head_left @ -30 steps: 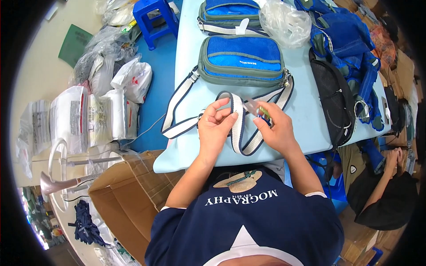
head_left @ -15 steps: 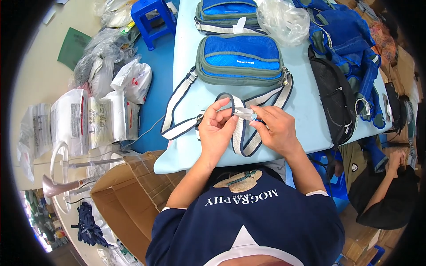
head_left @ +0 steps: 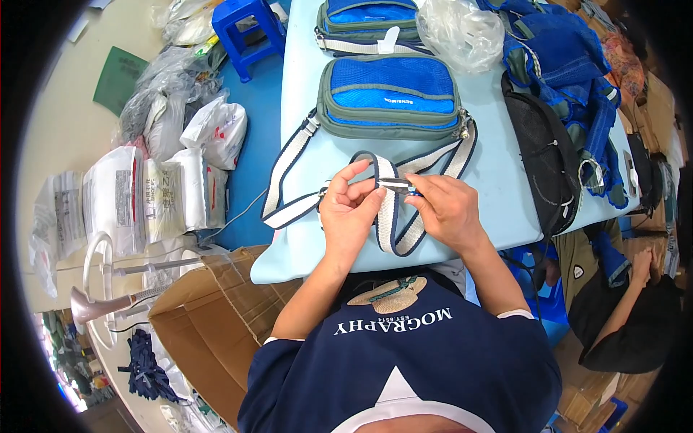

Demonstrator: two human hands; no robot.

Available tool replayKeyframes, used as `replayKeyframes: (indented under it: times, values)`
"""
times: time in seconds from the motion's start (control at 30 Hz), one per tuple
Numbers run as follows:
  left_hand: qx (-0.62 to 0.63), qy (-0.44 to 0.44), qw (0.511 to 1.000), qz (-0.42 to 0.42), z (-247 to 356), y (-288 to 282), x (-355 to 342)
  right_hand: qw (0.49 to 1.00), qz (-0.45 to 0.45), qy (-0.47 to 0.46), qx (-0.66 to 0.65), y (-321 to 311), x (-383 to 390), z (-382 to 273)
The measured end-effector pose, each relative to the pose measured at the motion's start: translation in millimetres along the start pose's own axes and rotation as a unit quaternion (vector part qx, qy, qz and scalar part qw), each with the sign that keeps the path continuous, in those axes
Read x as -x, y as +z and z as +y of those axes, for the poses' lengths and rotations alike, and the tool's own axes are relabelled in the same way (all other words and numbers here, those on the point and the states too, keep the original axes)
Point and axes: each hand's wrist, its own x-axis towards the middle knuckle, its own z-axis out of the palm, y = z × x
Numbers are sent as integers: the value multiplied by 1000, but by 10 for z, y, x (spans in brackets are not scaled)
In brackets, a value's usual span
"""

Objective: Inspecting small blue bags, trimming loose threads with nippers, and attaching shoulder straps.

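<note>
A white shoulder strap [head_left: 388, 224] with navy edges loops in front of me, joined to a blue and grey zippered bag [head_left: 391, 97] that lies on the table. My left hand [head_left: 346, 216] pinches the strap's edge between thumb and fingers. In my right hand [head_left: 453, 211] is a small pair of metal thread snips [head_left: 395, 183], gripped between thumb and forefinger. Their blades lie across the strap and reach to my left fingertips. Whether a thread sits between the blades is too small to tell.
Behind the bag lie a second blue bag [head_left: 368, 18] and a clear plastic bag [head_left: 462, 36]. A black bag [head_left: 541, 155] and blue mesh pieces [head_left: 559, 58] cover the table's right side. An open cardboard box [head_left: 206, 325] stands at lower left. A co-worker's arm [head_left: 624, 303] shows at right.
The snips have turned slightly in my right hand, so their blades now look narrower. Both hands stay at nearly the same place on the strap.
</note>
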Motion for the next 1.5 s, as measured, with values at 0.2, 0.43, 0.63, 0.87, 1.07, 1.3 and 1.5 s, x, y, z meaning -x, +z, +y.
replayKeyframes:
  times: [0.2,0.43,0.63,0.87,1.07,1.3,1.5]
  values:
    - [-2,-4,1000,2,5,-5,-12,1000,11,-10,-6,33,21,46]
    - [6,-13,1000,7,34,53,-27,896,-57,290,-331,42,23,104]
    - [-29,-34,999,-5,26,-20,-20,880,-88,304,-355,219,-55,-108]
    - [-310,71,943,100,242,-282,87,974,79,194,-82,-26,16,355]
    - [-542,368,745,127,312,-215,-129,901,92,412,-97,-258,63,1099]
    - [-379,164,896,-163,5,601,-203,856,111,440,-250,-100,94,1172]
    - [-310,-63,931,-183,-213,718,-419,758,128,454,-450,-237,218,667]
